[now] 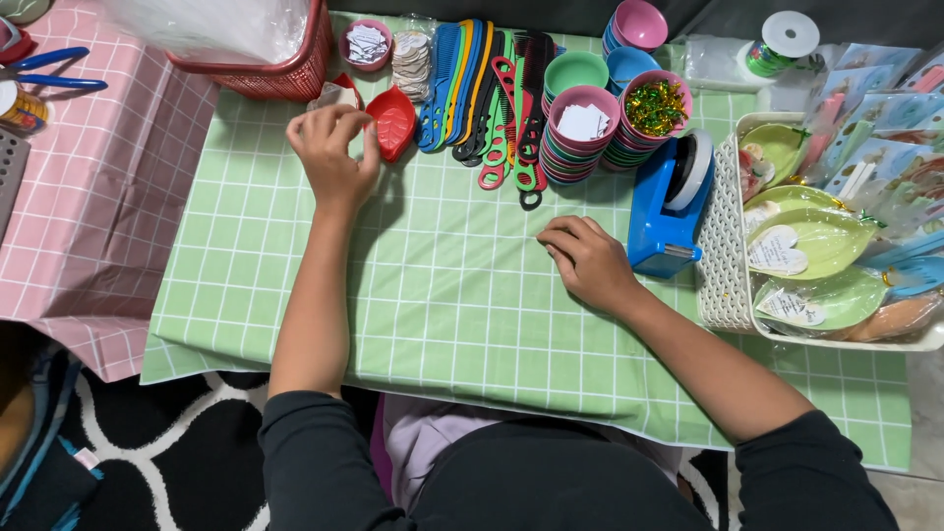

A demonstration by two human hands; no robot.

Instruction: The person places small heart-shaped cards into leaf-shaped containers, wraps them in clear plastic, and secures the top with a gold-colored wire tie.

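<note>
Left hand [332,147]: curled narrowly beside the red leaf-shaped dish [393,123]; any grip cannot be told.
Right hand [588,261]: loosely curled, empty, rested on the green cloth [442,295].
Advice: the dish's rim is best pinched.

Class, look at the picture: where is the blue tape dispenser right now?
The blue tape dispenser stands on the green checked cloth, right of centre, between the right hand and the white basket.

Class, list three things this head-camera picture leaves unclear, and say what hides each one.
1. Head view: what the left hand pinches near the red leaf-shaped dish; its curled fingers cover it.
2. Red basket: cut off by the top edge, contents blurred by plastic.
3. Right hand: fingertips curled under, so any small item is hidden.
</note>
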